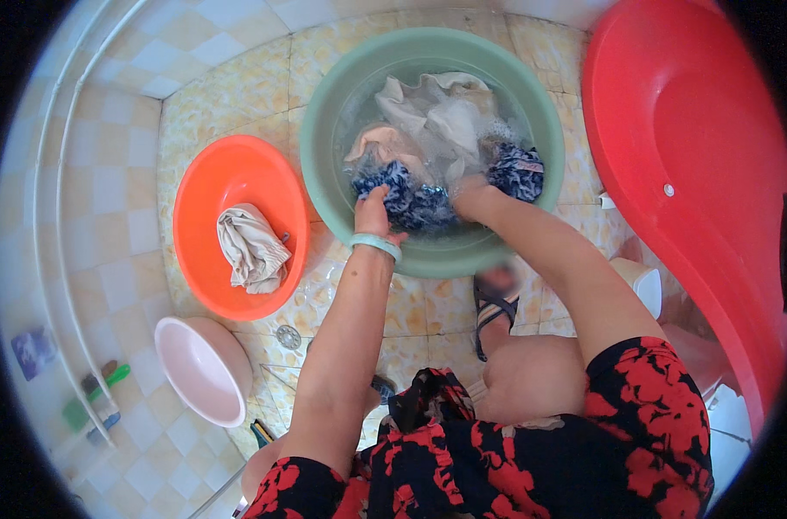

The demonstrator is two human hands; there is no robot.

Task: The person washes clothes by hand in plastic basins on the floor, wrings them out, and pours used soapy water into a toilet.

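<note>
A large green plastic basin [328,227] in front of me holds sudsy water. In it lie a white cloth [455,123], a peach-coloured cloth [381,144] and dark blue-and-white patterned fabric [426,207]. My left hand [375,211], below a pale green bangle [377,245], is at the near left of the basin, with its thumb and palm against the patterned fabric; whether it grips is unclear. My right hand [471,194] dips into the water between two patterned portions, its fingers hidden by suds and cloth.
An orange basin [195,214] with a folded beige garment [252,250] stands left on the tiled floor. Below it are a pink basin [202,370] and a floor drain [289,337]. A red bathtub [705,156] is at right; white pipes [59,194] run along the left wall.
</note>
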